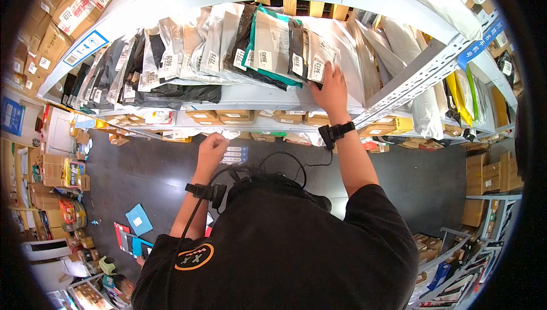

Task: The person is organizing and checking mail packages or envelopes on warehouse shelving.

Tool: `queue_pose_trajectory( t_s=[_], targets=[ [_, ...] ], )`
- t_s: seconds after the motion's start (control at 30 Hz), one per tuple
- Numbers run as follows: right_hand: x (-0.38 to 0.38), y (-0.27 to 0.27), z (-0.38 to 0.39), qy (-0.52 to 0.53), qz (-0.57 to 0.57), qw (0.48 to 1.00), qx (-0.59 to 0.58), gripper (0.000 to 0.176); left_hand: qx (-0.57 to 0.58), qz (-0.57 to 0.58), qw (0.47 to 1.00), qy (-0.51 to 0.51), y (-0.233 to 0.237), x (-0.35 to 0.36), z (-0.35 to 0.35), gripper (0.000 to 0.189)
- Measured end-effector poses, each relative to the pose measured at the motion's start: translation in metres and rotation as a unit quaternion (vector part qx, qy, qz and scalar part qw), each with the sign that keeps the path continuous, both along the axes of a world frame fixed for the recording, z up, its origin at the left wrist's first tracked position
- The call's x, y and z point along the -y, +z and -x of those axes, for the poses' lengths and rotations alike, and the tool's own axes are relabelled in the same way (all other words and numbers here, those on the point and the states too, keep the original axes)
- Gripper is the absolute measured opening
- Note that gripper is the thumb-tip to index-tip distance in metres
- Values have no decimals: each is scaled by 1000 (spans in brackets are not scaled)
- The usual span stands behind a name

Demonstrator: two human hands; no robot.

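Note:
My right hand [333,90] reaches up to the shelf. Its fingers lie spread on the face of a pale plastic mailer bag [322,51] labelled 9413, with the thumb near the bag's lower edge. Just left of it stand a black mailer bag [296,48] and a grey mailer bag [270,42] in front of a teal one [249,57]. My left hand [212,149] hangs lower, in front of the shelf edge, with fingers curled and tips together. Whether something small is pinched there I cannot make out.
More mailer bags [171,53] stand in a row along the shelf [239,94]. A perforated metal post [407,79] rises at the right. Cartons [235,115] fill the level below. At lower left, a person [122,283] is near flat parcels [138,219] on the floor.

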State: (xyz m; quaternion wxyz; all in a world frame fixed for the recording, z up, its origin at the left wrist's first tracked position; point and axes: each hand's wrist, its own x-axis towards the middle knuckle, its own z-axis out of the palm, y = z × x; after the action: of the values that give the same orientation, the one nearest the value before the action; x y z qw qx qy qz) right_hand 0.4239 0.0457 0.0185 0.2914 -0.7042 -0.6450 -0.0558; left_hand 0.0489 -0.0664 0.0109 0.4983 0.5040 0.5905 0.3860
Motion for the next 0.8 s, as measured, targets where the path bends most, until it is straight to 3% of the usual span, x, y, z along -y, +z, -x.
queue_pose_trajectory(
  t_s=[0.2, 0.57, 0.67, 0.8],
  targets=[
    [1, -2, -15, 58, 28, 995, -78, 79, -2, 2, 1000, -1, -3, 1, 3, 12],
    [-5, 32, -1, 33, 146, 988, -25, 83, -77, -72, 994, 16, -17, -19, 13, 10],
    [-5, 32, 6, 17, 127, 992, 17, 84, -46, -154, 987, 6, 5, -43, -1, 21],
    [-19, 18, 10, 61, 53, 997, 8, 89, -29, -143, 987, -67, 44, -73, -30, 44]
  ],
)
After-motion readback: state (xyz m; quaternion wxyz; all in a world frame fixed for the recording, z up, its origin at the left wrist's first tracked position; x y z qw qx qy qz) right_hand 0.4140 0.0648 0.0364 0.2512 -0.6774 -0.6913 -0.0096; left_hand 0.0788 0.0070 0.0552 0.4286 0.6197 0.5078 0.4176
